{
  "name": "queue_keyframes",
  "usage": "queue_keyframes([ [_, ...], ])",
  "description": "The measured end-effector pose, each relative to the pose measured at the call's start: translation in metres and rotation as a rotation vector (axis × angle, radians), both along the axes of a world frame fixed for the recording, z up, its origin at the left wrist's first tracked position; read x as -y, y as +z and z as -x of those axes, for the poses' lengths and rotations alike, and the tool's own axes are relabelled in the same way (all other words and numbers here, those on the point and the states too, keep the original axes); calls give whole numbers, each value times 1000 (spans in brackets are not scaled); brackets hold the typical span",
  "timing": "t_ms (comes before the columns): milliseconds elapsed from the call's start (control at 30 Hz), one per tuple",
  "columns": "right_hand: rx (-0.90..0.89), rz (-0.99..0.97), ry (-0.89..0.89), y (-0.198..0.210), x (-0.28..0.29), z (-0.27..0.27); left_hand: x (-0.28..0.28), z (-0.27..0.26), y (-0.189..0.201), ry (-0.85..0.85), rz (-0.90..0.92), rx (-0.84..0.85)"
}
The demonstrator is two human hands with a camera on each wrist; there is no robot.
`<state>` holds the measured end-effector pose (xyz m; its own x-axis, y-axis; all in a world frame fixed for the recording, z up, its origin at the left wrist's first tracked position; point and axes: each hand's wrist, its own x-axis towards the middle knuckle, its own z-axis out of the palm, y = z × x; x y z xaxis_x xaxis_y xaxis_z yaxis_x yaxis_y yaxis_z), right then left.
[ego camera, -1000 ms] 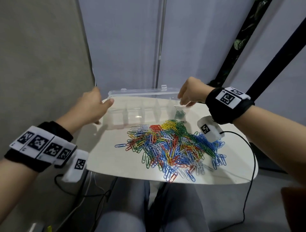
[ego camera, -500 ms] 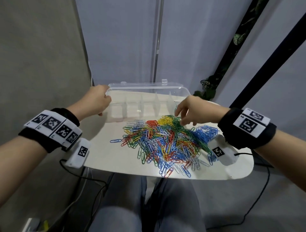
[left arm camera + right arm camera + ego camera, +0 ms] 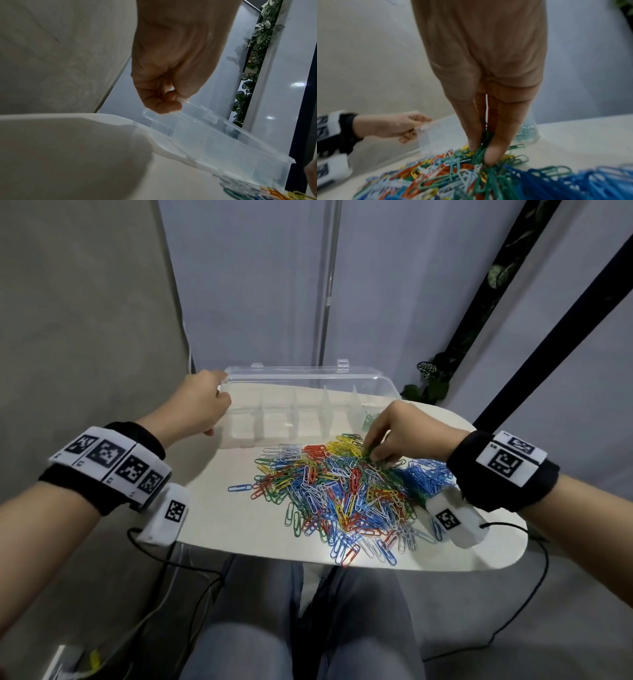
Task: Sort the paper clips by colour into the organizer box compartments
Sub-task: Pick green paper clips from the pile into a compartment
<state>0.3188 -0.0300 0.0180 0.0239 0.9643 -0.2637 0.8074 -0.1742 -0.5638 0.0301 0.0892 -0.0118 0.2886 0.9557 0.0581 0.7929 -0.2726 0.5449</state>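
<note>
A heap of mixed-colour paper clips (image 3: 342, 491) lies on the white table (image 3: 212, 522). Behind it stands the clear organizer box (image 3: 308, 374) with its lid open and several compartments. A few green clips (image 3: 368, 422) lie in its rightmost compartment. My left hand (image 3: 219, 397) grips the box's left end, thumb and fingers pinching the rim (image 3: 164, 105). My right hand (image 3: 375, 455) reaches down into the far right of the heap. In the right wrist view its fingertips (image 3: 489, 158) pinch a bunch of green clips (image 3: 483, 147).
Blue clips (image 3: 565, 181) bunch at the heap's right side. The table's front edge (image 3: 342, 565) runs above my knees (image 3: 260, 628). Cables (image 3: 513, 628) hang on both sides. A grey wall stands left, a dark post (image 3: 548, 330) and a plant (image 3: 431, 381) at the back right.
My right hand came from the box's right compartment down to the heap and closed its fingertips on green clips. The left hand stayed on the box's left end.
</note>
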Motion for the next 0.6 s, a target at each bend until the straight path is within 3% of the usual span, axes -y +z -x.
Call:
queue_keyframes([
  [200,-355,47,-194,7,5,-16,-2,1,-2,7,8,14],
  [433,-646,128,-359,14,6,-29,-3,1,-4,9,6,32],
  [600,-767,130,-379,32,2,-30,-4,1,-3,10,20,36],
])
